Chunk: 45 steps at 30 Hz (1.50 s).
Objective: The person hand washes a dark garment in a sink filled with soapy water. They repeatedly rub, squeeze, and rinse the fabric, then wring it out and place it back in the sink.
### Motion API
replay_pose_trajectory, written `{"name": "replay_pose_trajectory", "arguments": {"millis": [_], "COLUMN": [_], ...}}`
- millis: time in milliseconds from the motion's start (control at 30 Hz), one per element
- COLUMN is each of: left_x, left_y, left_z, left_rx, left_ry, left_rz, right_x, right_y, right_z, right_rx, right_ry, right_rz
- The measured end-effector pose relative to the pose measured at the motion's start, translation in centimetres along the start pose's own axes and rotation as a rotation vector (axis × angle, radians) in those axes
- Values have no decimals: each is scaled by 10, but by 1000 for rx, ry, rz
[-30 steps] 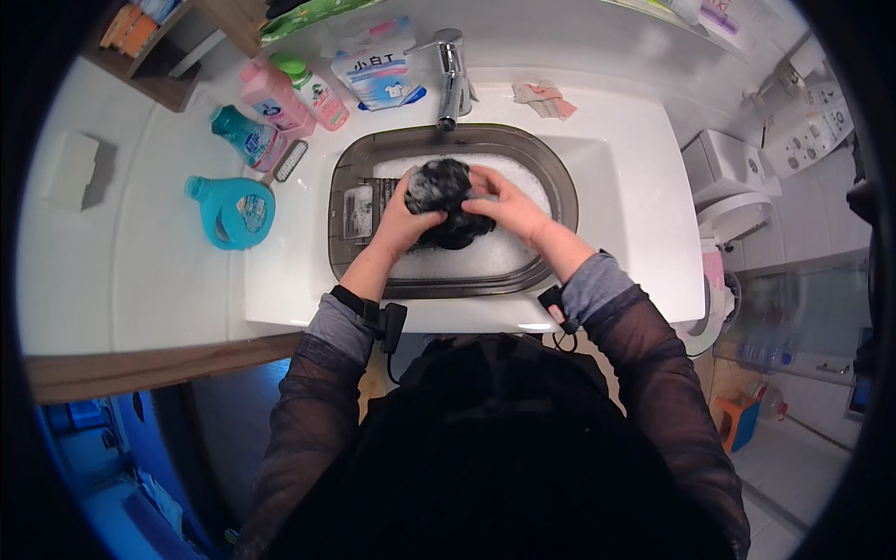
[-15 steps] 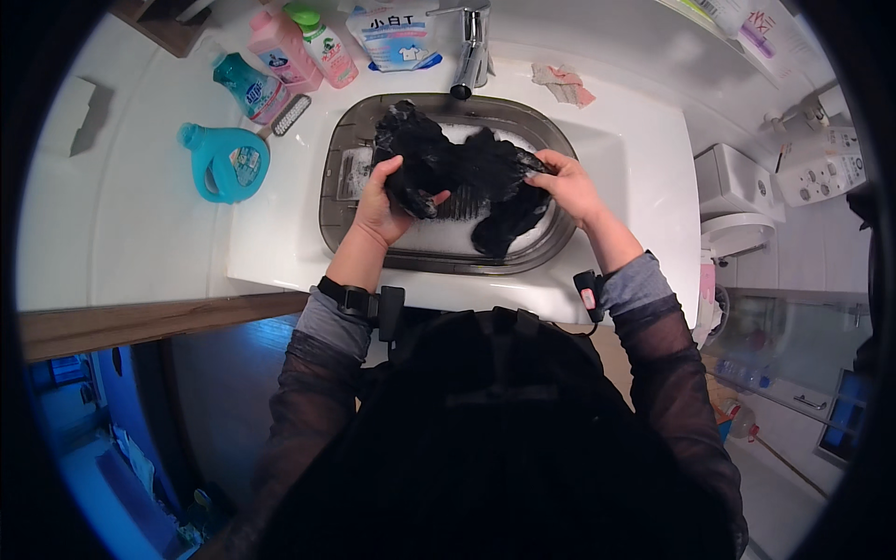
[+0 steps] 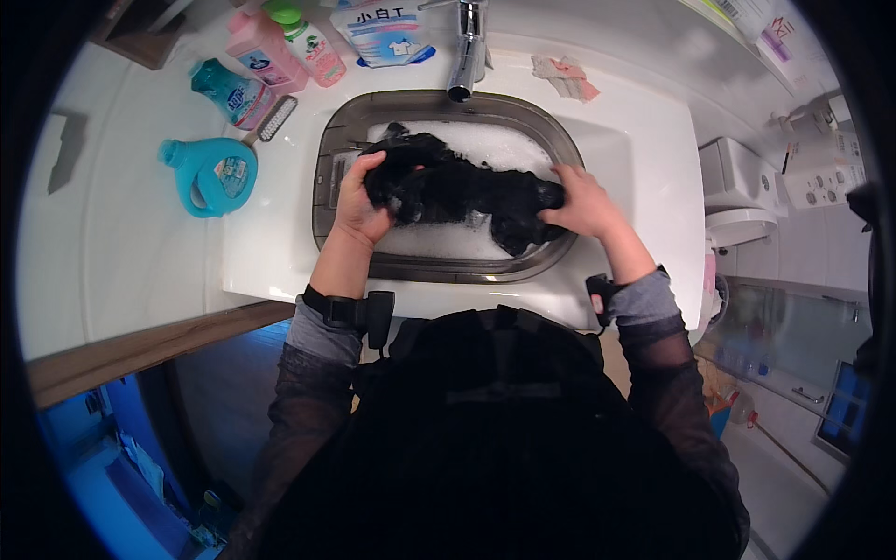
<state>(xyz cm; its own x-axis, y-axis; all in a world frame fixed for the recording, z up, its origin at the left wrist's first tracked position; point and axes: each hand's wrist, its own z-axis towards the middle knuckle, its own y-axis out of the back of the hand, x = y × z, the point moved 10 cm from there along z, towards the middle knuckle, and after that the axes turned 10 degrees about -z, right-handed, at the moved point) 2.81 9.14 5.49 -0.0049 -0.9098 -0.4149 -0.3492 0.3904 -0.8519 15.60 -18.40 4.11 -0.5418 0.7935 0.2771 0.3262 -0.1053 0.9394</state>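
A wet black cloth garment (image 3: 457,191) with flecks of foam stretches across a translucent grey basin (image 3: 448,269). Which kind of garment it is, I cannot make out. White suds (image 3: 495,140) fill the basin beneath it. My left hand (image 3: 362,203) is closed around the bunched left end, its thumb on top and some fingers hidden under the cloth. At the other end my right hand (image 3: 581,203) grips the cloth between thumb and fingers, near the basin's right rim.
The basin stands in a white sink (image 3: 611,168) under a chrome faucet (image 3: 464,70). To the left are a blue jug (image 3: 210,177), a scrubbing brush (image 3: 276,119), a teal bottle (image 3: 229,91), pink bottles (image 3: 266,51) and a detergent pouch (image 3: 385,35). A crumpled pink-grey cloth (image 3: 566,77) lies at the back right.
The black garment has come down lower into the basin and is stretched out more between my hands. My left hand has shifted slightly left, my right hand slightly right and down.
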Motion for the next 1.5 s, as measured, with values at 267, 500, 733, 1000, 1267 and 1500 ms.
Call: {"name": "replay_pose_trajectory", "arguments": {"millis": [267, 500, 733, 1000, 1267, 1500], "left_x": [8, 3, 41, 99, 128, 126], "left_y": [-75, -27, 10, -16, 11, 19], "left_z": [-10, 10, 40, 43, 91, 148], "left_rx": [280, 56, -148, 59, 183, 176], "left_ry": [88, -5, -155, -94, -39, -30], "left_rz": [16, -65, 653, 2388, 2494, 2509], "right_x": [76, 3, -22, 61, 56, 29], "right_y": [-70, -24, 14, -71, -115, -126], "right_z": [42, 21, -3, -7, 31, 72], "right_rx": [270, 2, -234, 331, 539, 463], "right_ry": [87, -319, -324, 80, 6, -11], "right_rz": [132, 1597, 493, -447, -451, -269]}}
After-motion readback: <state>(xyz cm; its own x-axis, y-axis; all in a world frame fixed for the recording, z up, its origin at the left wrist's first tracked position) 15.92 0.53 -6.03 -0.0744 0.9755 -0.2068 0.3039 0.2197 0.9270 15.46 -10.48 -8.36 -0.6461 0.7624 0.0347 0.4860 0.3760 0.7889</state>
